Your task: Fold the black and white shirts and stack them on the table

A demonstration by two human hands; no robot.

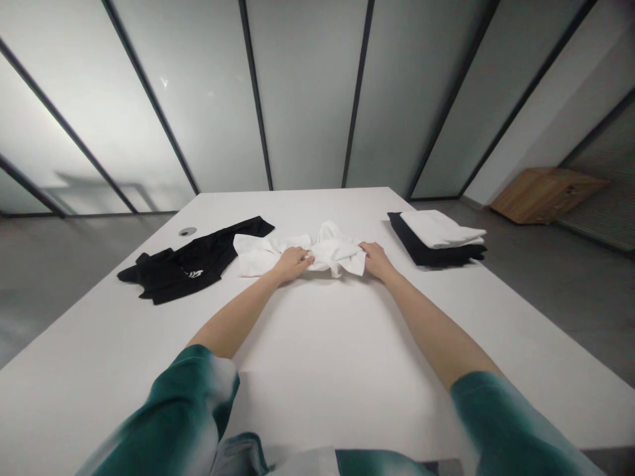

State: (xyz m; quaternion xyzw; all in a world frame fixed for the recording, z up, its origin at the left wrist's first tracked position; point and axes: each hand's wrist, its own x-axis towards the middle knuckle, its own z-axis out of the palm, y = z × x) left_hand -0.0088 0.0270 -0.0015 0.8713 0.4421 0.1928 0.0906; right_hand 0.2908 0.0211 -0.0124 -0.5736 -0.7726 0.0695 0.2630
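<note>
A crumpled white garment (327, 250) lies across the middle of the table, its folds bunched up; its exact cut cannot be made out. My left hand (294, 263) is closed on its near side, left of the bunched part, with the thumb on top of the fabric. At the garment's right end, my right hand (376, 258) grips the edge, its fingertips partly hidden by the cloth. To the left, a black garment (193, 261) with a small white print is spread out unevenly, close to the white fabric's left end.
On the right of the white table (327, 370) sits a stack, a folded white garment (441, 229) over folded black cloth (421, 250). A round grommet (187, 231) is set in the tabletop at left. Beyond stand frosted glass panels (307, 92) and a wooden cabinet (540, 195).
</note>
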